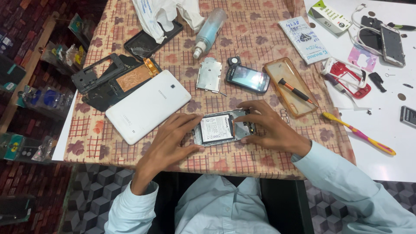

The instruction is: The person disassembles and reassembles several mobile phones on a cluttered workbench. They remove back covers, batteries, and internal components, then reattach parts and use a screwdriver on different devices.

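We see a counter (372,164), white on the right and covered on the left by a tan checked cloth (108,143) with a flower print. On the cloth lie a white tablet (147,105) face down, dark phone frames (97,78), a black tray (145,43) under a white plastic bag (160,13), a spray bottle (209,31), a metal plate (209,75), a dark phone (248,78), an opened phone (223,127) and an amber case (291,86) holding a screwdriver (294,90). On the white part lie a toothbrush (359,133), a red and white phone shell (346,78), a notepad (304,39) and a small box (329,16).
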